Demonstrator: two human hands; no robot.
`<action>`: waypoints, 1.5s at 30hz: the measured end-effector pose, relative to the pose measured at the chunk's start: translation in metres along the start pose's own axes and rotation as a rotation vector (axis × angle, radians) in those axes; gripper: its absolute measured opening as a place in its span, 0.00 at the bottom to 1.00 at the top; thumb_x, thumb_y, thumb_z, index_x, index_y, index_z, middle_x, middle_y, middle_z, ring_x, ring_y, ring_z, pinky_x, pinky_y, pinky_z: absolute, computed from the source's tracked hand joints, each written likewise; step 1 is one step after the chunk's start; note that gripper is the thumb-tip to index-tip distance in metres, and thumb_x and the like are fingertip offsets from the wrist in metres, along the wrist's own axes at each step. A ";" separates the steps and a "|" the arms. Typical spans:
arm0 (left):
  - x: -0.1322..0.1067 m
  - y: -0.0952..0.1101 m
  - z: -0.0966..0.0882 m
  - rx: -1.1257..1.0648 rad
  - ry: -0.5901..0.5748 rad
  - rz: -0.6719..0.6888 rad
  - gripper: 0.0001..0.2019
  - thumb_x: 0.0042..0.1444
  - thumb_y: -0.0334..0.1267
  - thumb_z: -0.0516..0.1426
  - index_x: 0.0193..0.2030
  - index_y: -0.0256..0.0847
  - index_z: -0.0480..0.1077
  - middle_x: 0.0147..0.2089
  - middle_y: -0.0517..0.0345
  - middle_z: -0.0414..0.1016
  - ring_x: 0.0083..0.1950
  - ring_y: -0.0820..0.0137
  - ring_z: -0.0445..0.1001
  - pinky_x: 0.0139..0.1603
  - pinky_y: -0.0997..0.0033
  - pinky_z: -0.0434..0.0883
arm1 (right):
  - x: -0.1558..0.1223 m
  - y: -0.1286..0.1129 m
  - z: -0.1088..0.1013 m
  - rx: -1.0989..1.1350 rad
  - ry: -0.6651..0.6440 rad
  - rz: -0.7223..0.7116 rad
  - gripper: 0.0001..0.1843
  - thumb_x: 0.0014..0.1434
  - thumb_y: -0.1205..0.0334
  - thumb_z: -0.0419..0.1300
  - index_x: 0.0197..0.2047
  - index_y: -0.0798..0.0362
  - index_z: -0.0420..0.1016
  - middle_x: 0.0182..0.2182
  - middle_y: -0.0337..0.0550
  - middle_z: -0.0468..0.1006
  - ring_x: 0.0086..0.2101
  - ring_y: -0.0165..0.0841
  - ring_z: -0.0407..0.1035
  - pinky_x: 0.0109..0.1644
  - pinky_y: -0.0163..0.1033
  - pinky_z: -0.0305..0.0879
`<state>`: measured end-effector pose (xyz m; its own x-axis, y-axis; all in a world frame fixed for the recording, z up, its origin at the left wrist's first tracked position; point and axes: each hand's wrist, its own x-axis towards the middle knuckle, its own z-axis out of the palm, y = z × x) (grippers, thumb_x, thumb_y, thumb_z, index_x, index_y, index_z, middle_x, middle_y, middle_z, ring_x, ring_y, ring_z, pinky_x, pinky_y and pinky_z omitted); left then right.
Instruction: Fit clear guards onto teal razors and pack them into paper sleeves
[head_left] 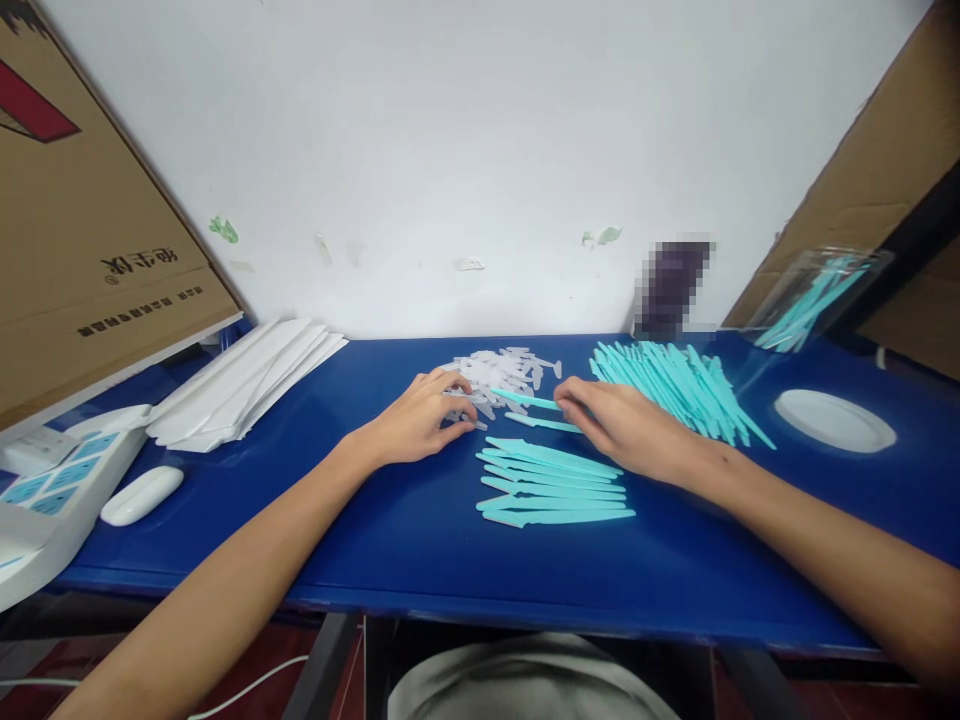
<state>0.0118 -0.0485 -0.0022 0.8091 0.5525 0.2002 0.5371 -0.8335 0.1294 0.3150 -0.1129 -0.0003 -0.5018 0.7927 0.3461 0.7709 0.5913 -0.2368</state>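
My right hand (619,420) pinches the handle end of a turquoise eyebrow razor (525,400), its other end pointing left. Another razor (536,422) lies just below it on the table. My left hand (424,415) rests at the left edge of a heap of small translucent white caps (506,372), fingers curved and apart. Whether a cap touches its fingertips is hard to see. Nearer to me is a row of several turquoise razors (555,485) lying side by side. A larger pile of razors (671,385) spreads behind my right hand.
On the blue table (360,545), white paper sheets (247,385), a white oval case (142,495) and a power strip (71,490) lie left. At right are a white oval lid (835,420) and a clear tub (817,295) holding razors. Cardboard (97,220) stands left; a pixelated object (671,290) leans on the wall.
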 end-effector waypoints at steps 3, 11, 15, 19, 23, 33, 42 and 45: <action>0.002 0.002 0.003 -0.004 -0.002 -0.012 0.16 0.73 0.43 0.48 0.49 0.41 0.75 0.51 0.47 0.68 0.52 0.59 0.67 0.52 0.58 0.64 | -0.001 0.001 0.001 0.095 0.047 0.048 0.13 0.75 0.57 0.42 0.45 0.50 0.64 0.27 0.39 0.73 0.24 0.33 0.66 0.30 0.38 0.56; 0.004 0.005 0.007 -0.029 0.023 -0.007 0.12 0.71 0.39 0.52 0.48 0.41 0.76 0.48 0.49 0.69 0.51 0.60 0.68 0.53 0.58 0.64 | -0.001 -0.002 0.001 -0.058 -0.105 -0.010 0.08 0.70 0.63 0.48 0.46 0.52 0.68 0.37 0.45 0.78 0.30 0.35 0.70 0.32 0.38 0.58; 0.005 0.005 0.009 -0.100 0.037 -0.065 0.11 0.70 0.39 0.54 0.47 0.42 0.78 0.44 0.51 0.70 0.49 0.61 0.68 0.52 0.59 0.65 | -0.001 -0.004 0.001 -0.100 -0.165 0.022 0.09 0.70 0.63 0.48 0.46 0.52 0.69 0.38 0.46 0.79 0.29 0.34 0.70 0.30 0.38 0.56; 0.006 0.006 0.009 -0.091 0.035 -0.075 0.11 0.69 0.39 0.55 0.47 0.43 0.79 0.43 0.52 0.71 0.48 0.61 0.69 0.52 0.59 0.65 | -0.002 -0.002 0.001 -0.094 -0.191 0.026 0.11 0.70 0.63 0.48 0.48 0.52 0.70 0.40 0.47 0.79 0.32 0.35 0.72 0.32 0.39 0.58; 0.006 0.009 0.009 -0.073 0.019 -0.068 0.11 0.70 0.39 0.54 0.48 0.44 0.79 0.43 0.53 0.74 0.48 0.61 0.70 0.49 0.61 0.64 | -0.002 -0.001 0.002 -0.093 -0.214 0.015 0.13 0.72 0.62 0.47 0.49 0.52 0.72 0.41 0.48 0.78 0.32 0.36 0.72 0.32 0.39 0.59; 0.014 0.020 0.020 -0.074 0.093 0.048 0.11 0.70 0.33 0.53 0.43 0.39 0.78 0.42 0.53 0.77 0.45 0.64 0.73 0.47 0.63 0.65 | 0.000 -0.012 0.012 -0.060 -0.160 -0.074 0.14 0.73 0.64 0.47 0.49 0.55 0.72 0.39 0.48 0.77 0.34 0.37 0.72 0.36 0.40 0.63; 0.014 0.016 0.014 -0.009 0.065 0.082 0.14 0.73 0.39 0.50 0.48 0.40 0.77 0.42 0.52 0.77 0.46 0.63 0.72 0.49 0.63 0.63 | 0.003 -0.017 0.008 -0.204 -0.129 -0.049 0.12 0.70 0.64 0.49 0.41 0.53 0.73 0.38 0.45 0.75 0.32 0.35 0.69 0.34 0.40 0.58; 0.011 0.010 0.008 0.102 0.083 0.057 0.17 0.74 0.40 0.48 0.56 0.41 0.76 0.46 0.50 0.75 0.48 0.62 0.70 0.48 0.62 0.62 | 0.002 -0.013 0.003 -0.297 -0.121 0.005 0.11 0.68 0.63 0.52 0.38 0.53 0.75 0.39 0.46 0.76 0.33 0.36 0.70 0.33 0.40 0.57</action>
<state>0.0282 -0.0508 -0.0063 0.8189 0.4983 0.2849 0.5153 -0.8568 0.0172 0.3030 -0.1190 0.0007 -0.5268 0.8179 0.2313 0.8455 0.5322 0.0435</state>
